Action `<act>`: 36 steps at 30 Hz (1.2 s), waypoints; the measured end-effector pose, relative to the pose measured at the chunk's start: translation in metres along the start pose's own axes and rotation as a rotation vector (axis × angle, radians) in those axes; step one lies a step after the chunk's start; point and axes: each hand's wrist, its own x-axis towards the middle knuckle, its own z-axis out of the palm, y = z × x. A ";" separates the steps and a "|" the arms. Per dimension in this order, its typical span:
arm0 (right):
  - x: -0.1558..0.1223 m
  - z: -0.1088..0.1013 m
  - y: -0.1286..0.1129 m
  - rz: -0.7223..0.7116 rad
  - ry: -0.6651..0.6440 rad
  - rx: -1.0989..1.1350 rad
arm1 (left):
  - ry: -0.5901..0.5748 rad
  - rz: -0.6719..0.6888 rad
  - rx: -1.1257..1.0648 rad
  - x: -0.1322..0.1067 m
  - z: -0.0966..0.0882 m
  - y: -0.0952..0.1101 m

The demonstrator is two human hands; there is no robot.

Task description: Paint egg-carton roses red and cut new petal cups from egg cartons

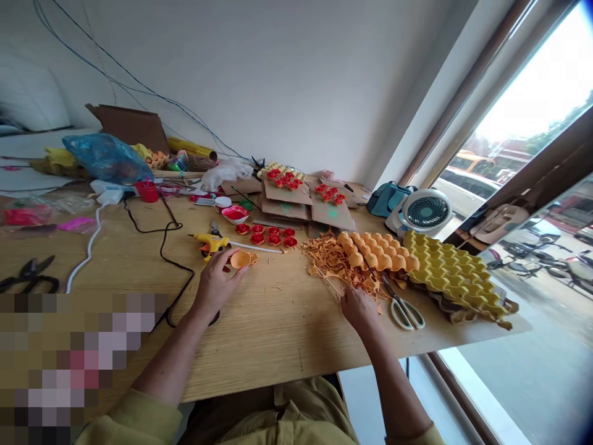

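Note:
My left hand [217, 281] has its thumb and fingers closed round a small orange egg-carton cup [240, 259], held low over the table. Just beyond it lies a yellow glue gun [210, 243]. My right hand [360, 307] is closed at the near edge of a heap of orange carton scraps [327, 256]. From its fingertips a thin pale stick [330, 283] reaches into the heap. Beside this hand lie scissors with white handles [407, 313]. Several red paper flowers [273, 237] stand in rows near a bowl of red paint [236, 214].
Orange egg-carton pieces [377, 250] and yellow egg trays [456, 275] lie at the right, before a fan [426, 210]. Cardboard sheets [287, 207] bear more red flowers. A black cord [162, 247] winds across the left. Black-handled scissors [32, 275] lie far left.

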 end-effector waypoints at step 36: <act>-0.030 0.011 -0.104 -0.231 -0.076 0.159 | 0.034 -0.055 -0.004 0.000 -0.002 -0.006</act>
